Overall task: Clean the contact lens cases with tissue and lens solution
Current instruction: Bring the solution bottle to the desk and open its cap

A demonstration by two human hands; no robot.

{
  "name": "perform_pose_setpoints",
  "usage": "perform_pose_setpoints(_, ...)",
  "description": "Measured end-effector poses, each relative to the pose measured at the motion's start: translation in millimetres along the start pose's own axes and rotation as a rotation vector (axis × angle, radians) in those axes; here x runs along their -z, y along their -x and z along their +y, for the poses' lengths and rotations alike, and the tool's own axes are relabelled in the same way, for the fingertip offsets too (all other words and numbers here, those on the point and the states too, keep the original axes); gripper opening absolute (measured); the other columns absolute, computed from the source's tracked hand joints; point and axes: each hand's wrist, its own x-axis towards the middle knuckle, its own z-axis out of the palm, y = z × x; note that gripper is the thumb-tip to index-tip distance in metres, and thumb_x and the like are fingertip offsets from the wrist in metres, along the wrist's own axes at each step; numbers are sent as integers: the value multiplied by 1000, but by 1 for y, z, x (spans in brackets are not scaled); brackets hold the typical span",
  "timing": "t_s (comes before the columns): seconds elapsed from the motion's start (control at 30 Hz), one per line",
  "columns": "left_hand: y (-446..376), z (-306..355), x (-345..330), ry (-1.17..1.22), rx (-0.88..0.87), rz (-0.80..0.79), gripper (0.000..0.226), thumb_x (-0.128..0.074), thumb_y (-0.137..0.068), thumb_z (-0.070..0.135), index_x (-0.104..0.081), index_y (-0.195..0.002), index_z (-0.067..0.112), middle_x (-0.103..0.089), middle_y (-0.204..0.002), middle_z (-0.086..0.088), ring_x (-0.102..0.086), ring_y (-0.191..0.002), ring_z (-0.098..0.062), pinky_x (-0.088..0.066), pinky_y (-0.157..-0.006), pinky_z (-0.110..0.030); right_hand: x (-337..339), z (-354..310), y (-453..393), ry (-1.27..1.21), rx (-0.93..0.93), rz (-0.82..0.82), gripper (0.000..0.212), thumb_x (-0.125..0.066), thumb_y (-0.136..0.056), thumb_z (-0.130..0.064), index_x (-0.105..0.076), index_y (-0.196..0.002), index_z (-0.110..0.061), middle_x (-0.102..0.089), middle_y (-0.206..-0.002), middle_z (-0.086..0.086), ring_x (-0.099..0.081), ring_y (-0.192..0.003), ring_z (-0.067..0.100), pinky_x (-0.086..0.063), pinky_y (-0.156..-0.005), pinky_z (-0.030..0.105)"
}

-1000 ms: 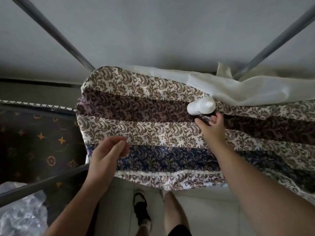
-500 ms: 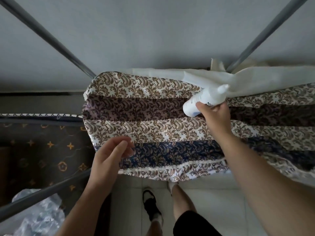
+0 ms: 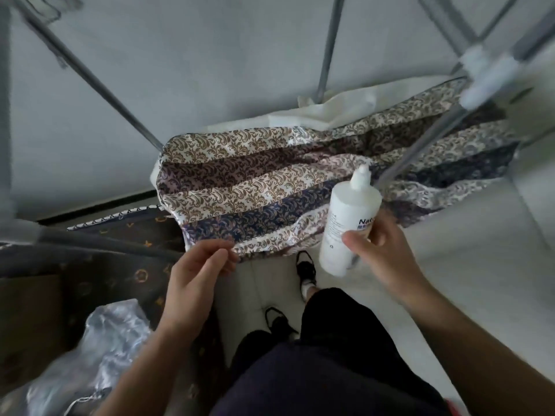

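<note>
While my right hand (image 3: 387,253) grips the solution bottle (image 3: 348,223) nearly upright, nozzle up and away, my left hand (image 3: 198,271) hovers loosely curled to its left, holding nothing I can see; no case visible.

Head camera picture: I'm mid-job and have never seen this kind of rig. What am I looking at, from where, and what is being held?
There is no machine here. A person wears one wide camera on the head, looking forward and down, so you see their own arms, dark trousers and feet. The right hand grips a white bottle with a pointed nozzle, held in the air with the nozzle pointing away. The left hand has its fingers loosely curled; whether it pinches anything small I cannot tell. Beyond the hands lies a patterned cloth over a surface between grey metal poles. A crumpled plastic bag sits lower left. No lens case or tissue shows.
</note>
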Motion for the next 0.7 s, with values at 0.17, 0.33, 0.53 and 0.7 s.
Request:
perform_pose_setpoints(0.17,58,-17,-11,-38,7,-138,29,-53,-99,-3,-75,-94,17,-72,-85,-12,-64,-76,-22,-55,-70,-25,27,29,116,46,-97,144,38,-77,-70,-40,-67,-106,-45,-74,-102,-12,-71,-92,4,-56,-68,20)
perform_pose_setpoints(0.33,88,-18,-38,-101,11,-268,31,-53,-97,-7,-75,-91,15,-72,-83,-12,-64,-72,-21,-55,-67,-23,53,54,204,68,-157,314,42,-78,-67,-48,-65,-107,-46,-74,-108,-11,-73,-96,11,-60,-79,36)
perform_pose_setpoints(0.53,125,-17,-106,-227,-43,-530,32,-53,-97,-8,-74,-91,15,-74,-83,-11,-66,-69,-13,-53,-61,-18,79,60,308,10,-96,592,44,-77,-70,-47,-64,-113,-49,-73,-113,-12,-71,-103,10,-58,-86,38)
perform_pose_setpoints(0.7,172,-25,-188,-273,-94,-797,39,-52,-97,-8,-76,-90,22,-74,-83,-11,-67,-68,-15,-55,-62,-20,97,67,413,-41,-77,889,42,-76,-68,-49,-62,-106,-59,-72,-111,-20,-70,-102,5,-58,-80,26)
